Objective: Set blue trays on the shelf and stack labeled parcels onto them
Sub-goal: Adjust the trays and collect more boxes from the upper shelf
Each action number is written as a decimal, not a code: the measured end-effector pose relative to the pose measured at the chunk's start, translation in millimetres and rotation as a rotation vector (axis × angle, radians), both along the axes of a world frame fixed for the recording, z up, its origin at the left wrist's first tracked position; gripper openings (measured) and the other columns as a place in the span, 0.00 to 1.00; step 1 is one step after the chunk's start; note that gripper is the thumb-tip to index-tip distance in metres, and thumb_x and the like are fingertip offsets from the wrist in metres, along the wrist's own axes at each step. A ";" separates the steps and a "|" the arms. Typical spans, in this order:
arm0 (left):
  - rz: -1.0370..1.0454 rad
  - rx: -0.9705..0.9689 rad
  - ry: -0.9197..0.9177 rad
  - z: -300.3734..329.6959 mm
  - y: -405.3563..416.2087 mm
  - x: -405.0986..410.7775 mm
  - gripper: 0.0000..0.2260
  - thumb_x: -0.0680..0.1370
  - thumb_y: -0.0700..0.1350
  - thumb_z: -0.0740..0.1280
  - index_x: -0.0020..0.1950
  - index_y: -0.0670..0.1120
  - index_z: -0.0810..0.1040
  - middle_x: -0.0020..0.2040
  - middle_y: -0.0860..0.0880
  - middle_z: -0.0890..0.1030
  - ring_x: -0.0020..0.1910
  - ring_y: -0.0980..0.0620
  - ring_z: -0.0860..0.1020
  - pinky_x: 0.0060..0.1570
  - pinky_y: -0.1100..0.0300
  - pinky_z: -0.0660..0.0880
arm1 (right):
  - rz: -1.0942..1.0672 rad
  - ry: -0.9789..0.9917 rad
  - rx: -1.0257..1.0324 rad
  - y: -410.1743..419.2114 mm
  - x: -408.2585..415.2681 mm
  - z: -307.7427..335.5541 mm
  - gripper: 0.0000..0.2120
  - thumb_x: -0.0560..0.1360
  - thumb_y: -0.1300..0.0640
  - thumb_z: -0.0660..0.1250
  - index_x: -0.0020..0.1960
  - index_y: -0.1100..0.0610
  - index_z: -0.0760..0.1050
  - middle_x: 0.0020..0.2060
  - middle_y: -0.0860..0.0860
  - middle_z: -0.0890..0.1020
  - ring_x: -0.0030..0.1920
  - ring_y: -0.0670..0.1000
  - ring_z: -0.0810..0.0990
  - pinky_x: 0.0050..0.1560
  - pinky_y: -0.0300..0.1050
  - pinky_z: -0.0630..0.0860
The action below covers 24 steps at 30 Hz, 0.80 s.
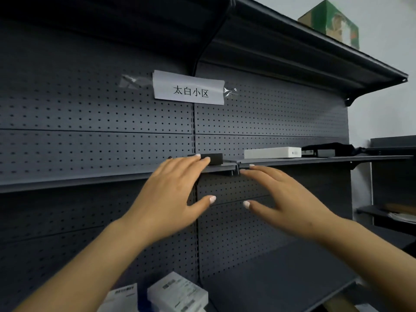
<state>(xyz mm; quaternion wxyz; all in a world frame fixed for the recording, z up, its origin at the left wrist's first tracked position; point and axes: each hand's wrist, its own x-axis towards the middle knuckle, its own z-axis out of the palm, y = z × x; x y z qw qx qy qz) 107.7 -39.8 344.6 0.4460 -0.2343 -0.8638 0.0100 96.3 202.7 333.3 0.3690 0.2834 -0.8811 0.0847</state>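
Both my hands reach up toward the middle shelf [90,180] of a dark grey pegboard rack. My left hand [171,190] has straight, spread fingers, and its fingertips touch a small black box [215,159] on the shelf. My right hand [283,199] is open with straight fingers, its tips at the shelf's front edge near the centre post, holding nothing. Two white labeled parcels [177,293] lie on the lower shelf at the bottom, with a strip of blue between them. No whole blue tray is in view.
A long white box [272,152] and dark items [324,150] lie on the middle shelf to the right. A paper sign [189,87] is taped to the pegboard. A green and brown carton [331,21] stands on the top shelf. Another rack [394,188] stands at the right.
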 end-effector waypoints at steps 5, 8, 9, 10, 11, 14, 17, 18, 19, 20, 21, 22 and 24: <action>0.101 0.022 0.027 12.7 4.8 -28.6 0.34 0.73 0.68 0.50 0.76 0.54 0.55 0.75 0.56 0.60 0.73 0.56 0.58 0.70 0.59 0.49 | 0.096 0.030 0.007 -5.0 -45.0 19.4 0.31 0.76 0.41 0.60 0.75 0.44 0.54 0.73 0.42 0.60 0.72 0.42 0.56 0.70 0.37 0.53; 0.178 0.064 0.016 18.6 7.6 -39.0 0.33 0.75 0.66 0.56 0.77 0.54 0.54 0.75 0.55 0.60 0.73 0.55 0.57 0.71 0.58 0.50 | 0.169 0.024 0.010 -12.4 -69.6 31.7 0.31 0.77 0.41 0.60 0.76 0.45 0.53 0.73 0.44 0.61 0.73 0.44 0.57 0.72 0.42 0.57; 0.216 0.066 0.009 20.6 8.6 -42.0 0.33 0.75 0.65 0.56 0.77 0.54 0.53 0.75 0.55 0.60 0.73 0.55 0.57 0.71 0.58 0.51 | 0.186 0.019 0.014 -15.0 -77.1 35.3 0.32 0.77 0.41 0.60 0.76 0.45 0.52 0.74 0.45 0.61 0.73 0.45 0.57 0.72 0.43 0.57; 0.263 0.067 -0.003 22.6 9.5 -44.8 0.33 0.75 0.66 0.56 0.77 0.54 0.53 0.74 0.56 0.61 0.73 0.55 0.58 0.72 0.57 0.52 | 0.201 0.016 0.016 -17.6 -83.7 38.8 0.32 0.77 0.42 0.60 0.76 0.46 0.51 0.74 0.45 0.61 0.73 0.46 0.57 0.72 0.44 0.58; 0.315 0.068 -0.019 24.9 10.3 -47.4 0.33 0.75 0.67 0.54 0.77 0.54 0.52 0.73 0.56 0.63 0.72 0.54 0.59 0.72 0.55 0.53 | 0.215 0.017 0.017 -20.2 -90.0 42.3 0.32 0.77 0.42 0.60 0.76 0.46 0.51 0.74 0.46 0.61 0.73 0.46 0.58 0.71 0.44 0.58; 0.439 0.077 -0.072 30.5 12.2 -54.2 0.34 0.74 0.69 0.51 0.77 0.56 0.50 0.68 0.56 0.69 0.69 0.53 0.64 0.72 0.52 0.56 | 0.249 0.021 0.017 -27.7 -104.5 51.3 0.32 0.77 0.42 0.60 0.76 0.46 0.51 0.69 0.48 0.69 0.68 0.50 0.66 0.66 0.44 0.61; 0.452 0.106 -0.099 33.2 18.1 -59.2 0.32 0.75 0.69 0.53 0.76 0.58 0.53 0.65 0.57 0.73 0.65 0.53 0.68 0.70 0.52 0.59 | 0.273 0.012 0.041 -33.6 -115.5 54.3 0.30 0.77 0.42 0.59 0.75 0.46 0.52 0.58 0.49 0.77 0.59 0.52 0.73 0.62 0.45 0.63; 0.438 0.123 -0.105 33.2 20.8 -60.2 0.31 0.75 0.68 0.54 0.75 0.58 0.54 0.64 0.57 0.74 0.63 0.54 0.70 0.69 0.53 0.61 | 0.285 0.017 0.050 -34.8 -119.0 53.8 0.29 0.78 0.42 0.59 0.74 0.46 0.53 0.57 0.48 0.78 0.57 0.51 0.74 0.62 0.46 0.64; 0.422 0.140 -0.105 32.9 23.7 -60.6 0.30 0.75 0.67 0.55 0.74 0.58 0.55 0.62 0.58 0.76 0.60 0.55 0.71 0.67 0.54 0.62 | 0.302 0.024 0.052 -35.6 -121.8 53.2 0.27 0.78 0.43 0.59 0.74 0.47 0.55 0.55 0.48 0.79 0.55 0.51 0.75 0.63 0.47 0.65; 0.408 0.155 -0.099 32.6 26.3 -60.8 0.29 0.75 0.66 0.57 0.74 0.59 0.57 0.60 0.59 0.77 0.58 0.56 0.73 0.65 0.55 0.64 | 0.322 0.030 0.043 -35.8 -123.9 52.7 0.25 0.78 0.44 0.58 0.73 0.47 0.57 0.54 0.48 0.79 0.54 0.51 0.75 0.63 0.47 0.65; 0.395 0.170 -0.089 32.5 28.7 -60.9 0.28 0.75 0.66 0.57 0.73 0.59 0.58 0.58 0.59 0.77 0.55 0.56 0.74 0.63 0.56 0.65 | 0.342 0.031 0.031 -35.2 -125.5 52.3 0.23 0.79 0.44 0.58 0.72 0.47 0.58 0.53 0.48 0.80 0.53 0.51 0.75 0.62 0.47 0.65; 0.384 0.183 -0.084 32.4 30.6 -60.6 0.27 0.75 0.65 0.58 0.72 0.59 0.59 0.56 0.60 0.78 0.53 0.57 0.74 0.61 0.57 0.67 | 0.359 0.031 0.019 -34.1 -126.5 52.1 0.22 0.79 0.45 0.59 0.71 0.47 0.59 0.52 0.48 0.80 0.52 0.51 0.75 0.61 0.46 0.66; 0.366 0.204 -0.075 33.4 34.8 -59.5 0.26 0.76 0.65 0.59 0.72 0.59 0.61 0.54 0.61 0.78 0.50 0.59 0.75 0.57 0.59 0.68 | 0.391 0.038 0.002 -30.8 -128.6 52.2 0.21 0.79 0.47 0.59 0.70 0.47 0.61 0.52 0.48 0.80 0.52 0.51 0.75 0.60 0.45 0.66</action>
